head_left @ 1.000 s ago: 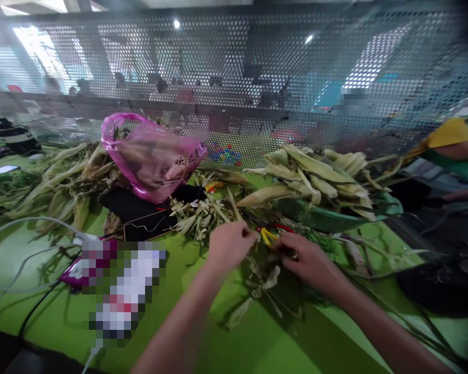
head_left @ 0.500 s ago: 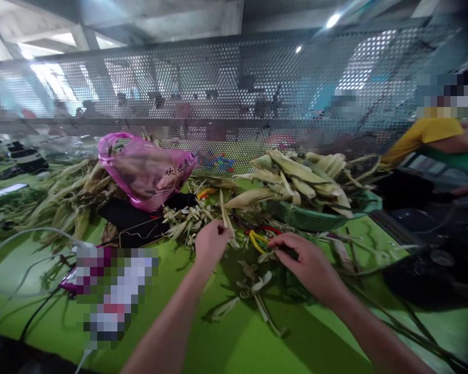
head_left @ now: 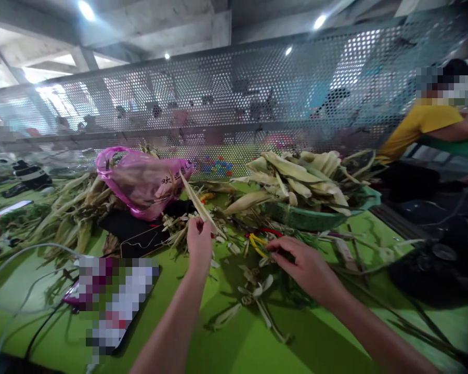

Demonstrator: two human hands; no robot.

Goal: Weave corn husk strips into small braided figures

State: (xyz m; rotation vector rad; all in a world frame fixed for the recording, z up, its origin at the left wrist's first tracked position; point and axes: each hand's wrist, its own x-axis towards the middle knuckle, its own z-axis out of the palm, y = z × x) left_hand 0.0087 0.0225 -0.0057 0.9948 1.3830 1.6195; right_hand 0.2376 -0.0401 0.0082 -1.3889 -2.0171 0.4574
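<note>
At centre, the husk strip [head_left: 197,202] pinched by the left hand [head_left: 199,241] could be torn by hard pulling; any hold by the half-curled right hand [head_left: 307,262] cannot be told.

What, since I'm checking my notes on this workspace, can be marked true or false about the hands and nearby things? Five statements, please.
1. The left hand holds a pale husk strip. True.
2. The right hand rests on the pink bag. False: it is beside the yellow handles.
3. Husks are heaped in the green basket. True.
4. In the picture, the pink bag lies to the right of the green basket. False: it is to the left.
5. The tabletop is blue. False: it is green.
</note>
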